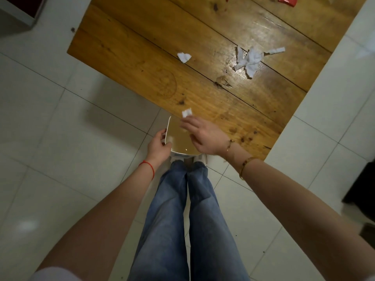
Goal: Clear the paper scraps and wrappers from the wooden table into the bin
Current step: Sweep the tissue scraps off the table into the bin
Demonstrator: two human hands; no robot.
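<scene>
Standing at the table (142,57), you pinch a scrap (186,112) in your right hand (205,136) over the bin (168,126). Your left hand (159,146) grips the bin's rim, fingers curled. Two more scraps (184,57) (251,59) lie on the wood, a red wrapper (288,0) at the far edge.

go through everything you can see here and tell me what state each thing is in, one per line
Bin: open-topped, held at the table edge.
Left hand: gripping the bin's rim.
Right hand: fingers pinching a small white scrap above the bin.
Crumpled scrap: loose on the wooden table.
Torn paper pile: scattered, still on the table.
Red wrapper: on the table's far end, partly out of frame.
</scene>
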